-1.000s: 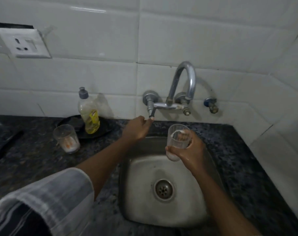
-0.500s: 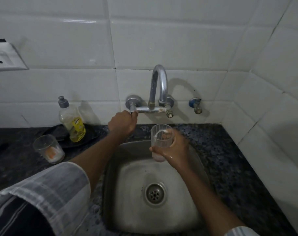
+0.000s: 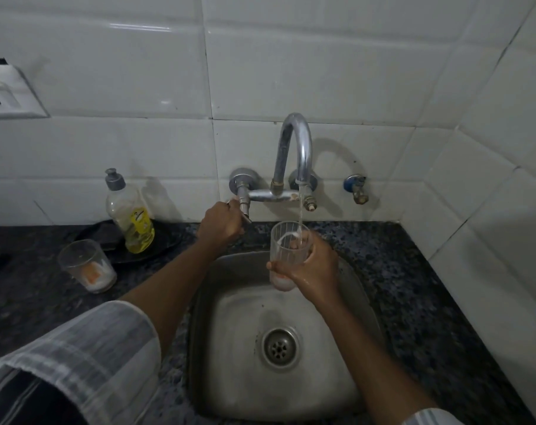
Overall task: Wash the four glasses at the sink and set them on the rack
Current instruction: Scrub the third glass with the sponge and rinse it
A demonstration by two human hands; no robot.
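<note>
Water now runs from the curved chrome tap (image 3: 294,148) — the left hand (image 3: 220,223) has closed round its handle. At frame centre the right hand (image 3: 309,266) grips the clear ribbed glass (image 3: 286,250) under the stream, over the steel sink (image 3: 361,289). Rinsing — next, likely swirl and tip out.

Sink (image 3: 346,394) basin lies open around the drain (image 3: 280,348); the tap spout (image 3: 294,142) arches over its back edge; left worktop (image 3: 30,302) is crowded by a glass (image 3: 87,265), soap bottle (image 3: 131,216) and dark tray (image 3: 165,240); right worktop is bare.
</note>
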